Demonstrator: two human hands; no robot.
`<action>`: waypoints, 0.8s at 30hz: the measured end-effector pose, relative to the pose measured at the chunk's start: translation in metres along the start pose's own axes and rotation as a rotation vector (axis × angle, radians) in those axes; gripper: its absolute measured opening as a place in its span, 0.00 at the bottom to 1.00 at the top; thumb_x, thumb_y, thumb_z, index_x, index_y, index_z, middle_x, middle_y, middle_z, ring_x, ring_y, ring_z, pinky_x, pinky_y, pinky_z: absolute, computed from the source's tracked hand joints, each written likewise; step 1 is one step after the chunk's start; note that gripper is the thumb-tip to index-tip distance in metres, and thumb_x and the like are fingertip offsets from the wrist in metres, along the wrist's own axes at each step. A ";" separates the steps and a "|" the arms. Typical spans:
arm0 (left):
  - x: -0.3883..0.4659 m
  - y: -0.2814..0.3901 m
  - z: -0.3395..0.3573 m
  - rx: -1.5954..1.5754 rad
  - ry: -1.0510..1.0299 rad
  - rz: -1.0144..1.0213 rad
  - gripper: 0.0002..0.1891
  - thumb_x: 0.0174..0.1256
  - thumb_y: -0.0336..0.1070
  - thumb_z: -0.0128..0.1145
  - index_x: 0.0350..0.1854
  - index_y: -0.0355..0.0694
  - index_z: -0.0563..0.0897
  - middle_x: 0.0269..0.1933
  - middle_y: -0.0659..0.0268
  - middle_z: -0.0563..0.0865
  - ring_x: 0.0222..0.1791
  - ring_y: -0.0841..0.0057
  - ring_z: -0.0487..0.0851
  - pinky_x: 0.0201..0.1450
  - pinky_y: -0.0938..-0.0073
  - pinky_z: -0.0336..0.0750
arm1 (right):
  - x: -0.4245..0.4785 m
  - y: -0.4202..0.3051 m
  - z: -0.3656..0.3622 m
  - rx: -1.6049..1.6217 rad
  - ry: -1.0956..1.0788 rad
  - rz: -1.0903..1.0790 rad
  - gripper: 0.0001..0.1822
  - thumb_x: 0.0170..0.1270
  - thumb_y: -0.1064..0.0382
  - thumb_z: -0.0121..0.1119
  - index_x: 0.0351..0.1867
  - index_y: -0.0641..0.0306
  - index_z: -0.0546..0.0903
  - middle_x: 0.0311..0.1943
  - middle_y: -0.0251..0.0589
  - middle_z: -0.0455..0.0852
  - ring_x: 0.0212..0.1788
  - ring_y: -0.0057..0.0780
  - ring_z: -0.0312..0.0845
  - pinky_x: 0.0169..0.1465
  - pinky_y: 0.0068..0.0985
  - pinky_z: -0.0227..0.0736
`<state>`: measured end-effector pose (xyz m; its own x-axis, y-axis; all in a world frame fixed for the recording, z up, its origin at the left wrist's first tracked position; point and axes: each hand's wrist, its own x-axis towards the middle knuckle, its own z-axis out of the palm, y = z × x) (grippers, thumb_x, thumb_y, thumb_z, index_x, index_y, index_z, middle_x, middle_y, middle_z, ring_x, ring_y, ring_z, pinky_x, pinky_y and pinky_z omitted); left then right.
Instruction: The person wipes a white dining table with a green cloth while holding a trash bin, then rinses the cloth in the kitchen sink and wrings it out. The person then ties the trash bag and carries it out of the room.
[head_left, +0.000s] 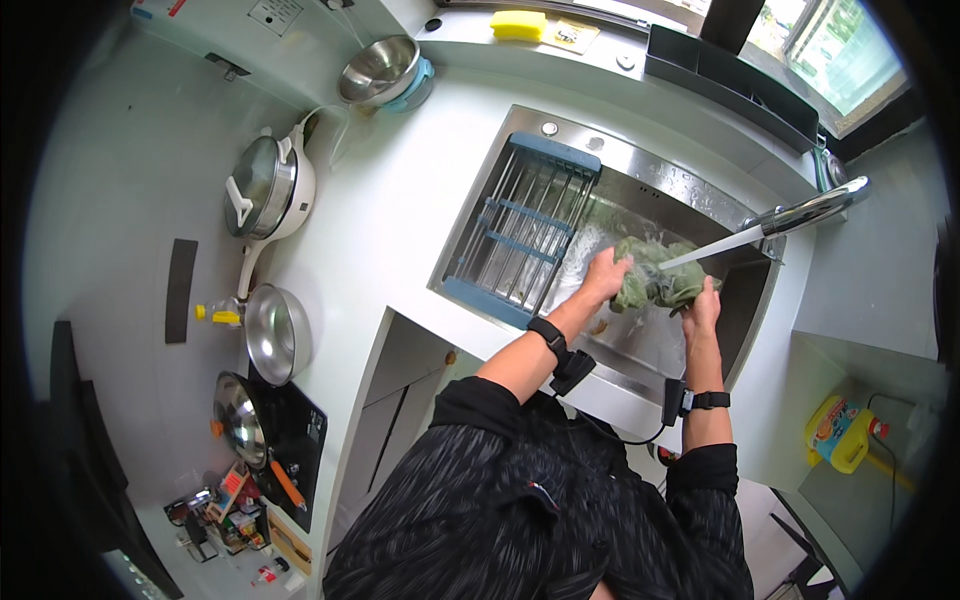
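A wet green cloth (637, 289) is stretched between my two hands over the stainless steel sink (637, 352). My left hand (606, 274) grips its left end, and my right hand (703, 306) grips its right end. Water (709, 250) pours from the chrome faucet (814, 210) onto the middle of the cloth and splashes into the basin. Folds of the cloth hide some of my fingertips. A small brownish scrap (598, 327) lies on the sink floor below my left hand.
A blue-ended metal drying rack (525, 229) spans the sink's left side. Along the counter stand a white electric pot (270, 187), a steel bowl (277, 334) and a lidded pan (241, 420) on the cooktop. On the sill are a yellow sponge (519, 25) and a black organizer (731, 82).
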<state>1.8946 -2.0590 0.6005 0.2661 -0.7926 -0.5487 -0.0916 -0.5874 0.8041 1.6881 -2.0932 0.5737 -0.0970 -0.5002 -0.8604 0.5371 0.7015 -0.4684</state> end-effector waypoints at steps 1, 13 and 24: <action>-0.001 0.012 0.000 -0.018 -0.021 0.015 0.15 0.71 0.40 0.56 0.49 0.33 0.81 0.39 0.66 0.86 0.37 0.82 0.80 0.42 0.75 0.75 | 0.004 -0.006 -0.009 0.025 0.005 -0.012 0.20 0.73 0.49 0.50 0.55 0.62 0.72 0.48 0.44 0.81 0.48 0.39 0.81 0.49 0.41 0.78; -0.020 0.102 0.056 -0.041 -0.258 0.199 0.15 0.71 0.43 0.59 0.46 0.34 0.82 0.39 0.70 0.85 0.39 0.85 0.80 0.44 0.79 0.75 | -0.038 -0.051 -0.018 -0.251 -0.380 0.441 0.23 0.69 0.44 0.55 0.49 0.62 0.81 0.42 0.37 0.85 0.38 0.25 0.79 0.48 0.24 0.71; -0.015 0.113 0.052 0.546 0.004 0.091 0.23 0.66 0.56 0.59 0.44 0.37 0.85 0.37 0.53 0.88 0.39 0.68 0.86 0.45 0.69 0.77 | -0.013 -0.092 -0.031 0.421 -0.417 -0.102 0.09 0.73 0.64 0.51 0.49 0.66 0.76 0.43 0.38 0.82 0.46 0.28 0.79 0.55 0.27 0.73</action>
<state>1.8302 -2.1223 0.6879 0.2373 -0.8443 -0.4804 -0.5981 -0.5167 0.6126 1.6144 -2.1359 0.6216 0.1260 -0.7711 -0.6241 0.8363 0.4210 -0.3513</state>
